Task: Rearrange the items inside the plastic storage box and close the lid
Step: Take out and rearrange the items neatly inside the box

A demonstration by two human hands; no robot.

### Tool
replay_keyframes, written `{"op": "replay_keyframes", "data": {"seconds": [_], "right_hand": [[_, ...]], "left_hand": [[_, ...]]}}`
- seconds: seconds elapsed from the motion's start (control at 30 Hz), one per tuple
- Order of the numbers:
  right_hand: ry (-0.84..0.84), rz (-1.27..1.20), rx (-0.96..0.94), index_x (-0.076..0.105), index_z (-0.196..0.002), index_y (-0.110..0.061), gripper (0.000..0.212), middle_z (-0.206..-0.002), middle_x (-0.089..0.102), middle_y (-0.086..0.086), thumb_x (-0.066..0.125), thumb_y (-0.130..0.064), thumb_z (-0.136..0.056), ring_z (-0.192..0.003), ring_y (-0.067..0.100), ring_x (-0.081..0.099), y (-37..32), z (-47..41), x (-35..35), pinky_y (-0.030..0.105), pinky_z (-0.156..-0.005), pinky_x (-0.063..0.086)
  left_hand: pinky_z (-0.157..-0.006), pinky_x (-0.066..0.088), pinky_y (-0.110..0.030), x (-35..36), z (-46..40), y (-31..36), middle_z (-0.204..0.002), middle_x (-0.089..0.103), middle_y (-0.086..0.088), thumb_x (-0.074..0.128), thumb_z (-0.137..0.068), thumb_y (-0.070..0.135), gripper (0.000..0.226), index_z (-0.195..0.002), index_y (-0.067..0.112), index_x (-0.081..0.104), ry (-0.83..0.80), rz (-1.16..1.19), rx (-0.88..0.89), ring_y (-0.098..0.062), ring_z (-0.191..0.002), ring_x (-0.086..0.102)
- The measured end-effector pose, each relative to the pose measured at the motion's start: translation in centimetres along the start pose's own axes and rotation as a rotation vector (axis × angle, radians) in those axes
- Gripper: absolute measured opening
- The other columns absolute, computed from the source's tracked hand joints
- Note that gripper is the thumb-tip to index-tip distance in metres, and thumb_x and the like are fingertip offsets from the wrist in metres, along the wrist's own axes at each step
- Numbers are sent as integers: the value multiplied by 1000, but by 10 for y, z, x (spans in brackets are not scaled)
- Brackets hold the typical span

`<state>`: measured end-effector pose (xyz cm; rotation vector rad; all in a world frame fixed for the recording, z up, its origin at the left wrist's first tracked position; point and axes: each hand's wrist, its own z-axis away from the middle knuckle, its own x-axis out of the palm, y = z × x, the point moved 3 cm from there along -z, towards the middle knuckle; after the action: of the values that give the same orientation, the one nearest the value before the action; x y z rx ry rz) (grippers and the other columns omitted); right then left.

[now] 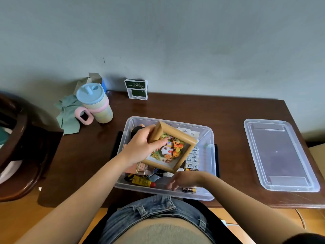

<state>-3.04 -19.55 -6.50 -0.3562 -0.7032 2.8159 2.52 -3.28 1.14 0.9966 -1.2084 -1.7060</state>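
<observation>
- The clear plastic storage box [209, 155] sits open on the dark wooden counter [228, 110], at its near edge right in front of the person; the sorting looks to be in mid-course, not finished.
- The left hand [140, 145] grips the wooden picture frame [171, 147] by its left side, fingers curled over the moulding, and holds it tilted above the middle of the box, so it has no settled place yet.
- The right hand [182, 179] reaches into the near part of the box, fingers loosely spread and pointing down; they are blurred, and I cannot tell whether they pinch anything. A loose battery [189, 189] lies just beside them by the near wall.
- Inside, a row of batteries [192, 160] is stacked along the right of the frame, a yellow glue tube [142, 180] lies at the near left, and smaller oddments sit under the frame, too hidden to name.
- The lid [279, 154] lies flat on the counter, well apart to the right of the box, untouched.
- Left to do, as I judge it: lay the frame down flat enough to clear the rim, tidy the loose pieces, then fetch the lid and press it on.
</observation>
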Motion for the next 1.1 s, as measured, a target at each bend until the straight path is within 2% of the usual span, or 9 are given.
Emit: {"op": "replay_keyframes", "data": {"seconds": [0.17,0.27,0.37,0.47,0.57,0.7,0.83,0.97,1.1], "right_hand": [[171,285,-10,62,-123,-12,37,-129,58,6,36,-12,-97,-117,24,53,12,51,-18,36,-100,42],[332,354,12,69,-107,-16,35,-119,63,4,37,-9,-93,-105,23,58,18,68,-26,38,-93,47],[430,434,51,70,-99,-10,31,-106,67,10,40,-8,-91,-93,27,62,20,67,-27,43,-85,51],[436,505,69,69,-107,-13,37,-107,67,9,38,-4,-89,-95,27,63,21,63,-28,42,-85,52],[421,552,83,68,-109,-10,36,-108,67,10,39,-3,-89,-97,27,63,23,57,-30,40,-86,53],[486,595,99,68,-103,-7,30,-102,68,11,41,-6,-89,-93,27,63,24,57,-41,37,-81,54],[486,616,111,67,-102,-3,32,-104,68,13,40,-1,-86,-97,29,63,26,57,-45,40,-81,52],[474,685,111,68,-102,-5,31,-102,68,12,41,-3,-87,-97,29,63,27,53,-43,39,-79,52],[462,793,88,69,-100,-7,29,-97,70,9,43,-6,-88,-90,25,63,29,51,-41,30,-71,45]], "left_hand": [[-72,45,-16,17,0,0,-97,61,12,68,-86,32,21,-101,37,54,-185,-315,46,-1,-89,58],[-71,40,-16,29,-4,-4,-95,55,18,67,-86,31,30,-112,26,53,-233,-500,74,-2,-87,56],[-64,43,-20,33,-10,-2,-90,57,13,66,-87,30,24,-104,22,51,-288,-617,87,-6,-81,57],[-60,41,-26,35,-13,-1,-83,55,5,65,-87,30,20,-93,23,47,-336,-726,56,-8,-70,54],[-59,42,-28,44,-11,-1,-81,57,5,65,-86,28,19,-87,23,46,-380,-774,49,-10,-69,55],[-61,45,-25,63,-3,-6,-84,61,6,62,-86,24,16,-97,21,51,-440,-828,89,-11,-73,60],[-66,47,-32,75,2,-13,-101,65,-5,55,-87,21,32,-118,17,49,-485,-941,109,-21,-84,62],[-65,40,-31,84,6,-17,-105,64,-10,50,-89,19,30,-119,18,48,-546,-1077,150,-28,-92,61],[-65,38,-33,92,9,-16,-106,62,-13,48,-89,13,28,-117,15,46,-586,-1212,175,-33,-95,59]]}}
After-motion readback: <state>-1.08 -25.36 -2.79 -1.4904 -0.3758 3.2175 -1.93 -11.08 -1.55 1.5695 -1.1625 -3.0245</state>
